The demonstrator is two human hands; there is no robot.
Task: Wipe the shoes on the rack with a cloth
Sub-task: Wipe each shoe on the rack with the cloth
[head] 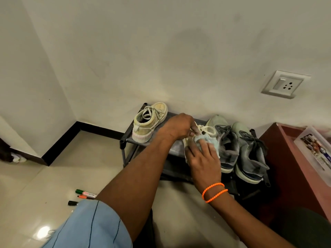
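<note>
Cream shoe (206, 130) sits on the rack (129, 138); my left hand (176, 127) grips its laces while my right hand (203, 158) presses the pale blue cloth (206, 139) on it, fingers flat.

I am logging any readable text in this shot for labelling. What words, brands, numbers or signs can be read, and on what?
None can be read.
Marker pen on the floor: white label with a red logo, print too small.
Printed sheet on the red-brown cabinet: pictures and blurred print.
Wall socket: no marking visible.
</note>
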